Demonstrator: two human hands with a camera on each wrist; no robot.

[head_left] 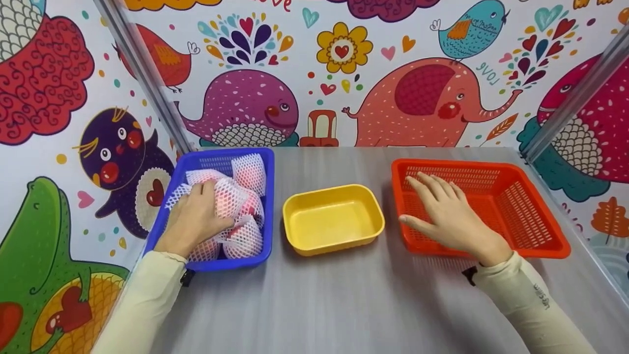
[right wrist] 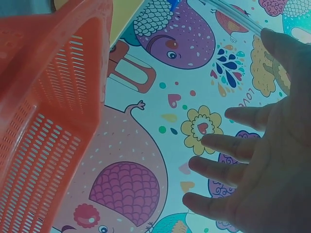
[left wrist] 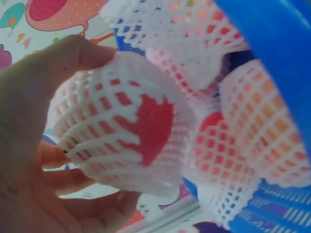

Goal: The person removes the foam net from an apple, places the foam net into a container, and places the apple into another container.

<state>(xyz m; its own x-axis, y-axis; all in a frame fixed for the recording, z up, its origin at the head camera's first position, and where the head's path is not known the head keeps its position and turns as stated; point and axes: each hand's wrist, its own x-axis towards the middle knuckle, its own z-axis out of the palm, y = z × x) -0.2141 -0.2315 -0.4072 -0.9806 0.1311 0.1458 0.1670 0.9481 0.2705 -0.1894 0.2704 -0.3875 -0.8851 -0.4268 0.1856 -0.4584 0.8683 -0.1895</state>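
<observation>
While left hand (head_left: pixel 194 216) curls round netted fruit (left wrist: pixel 156 128), right hand (head_left: pixel 447 214) spreads, holding nothing

Fruit, in or just above blue basket (head_left: pixel 269 211) with other netted fruits (head_left: pixel 244 239): likely firm, lightish, bruisable. Foam sleeve (left wrist: pixel 92 114) soft, may slip; cup round middle. Yellow tray (head_left: pixel 334 223) shows bare floor; red basket (head_left: pixel 526 216) partly hidden by right hand.

The left hand (head_left: pixel 193 219) gripped with left fingers (left wrist: pixel 104 206) curled opposite the left thumb (left wrist: pixel 80 57), while the right hand (head_left: pixel 452 219) held its right fingers (right wrist: pixel 228 147) straight and spread, the right thumb (right wrist: pixel 283 43) well apart from them.
</observation>
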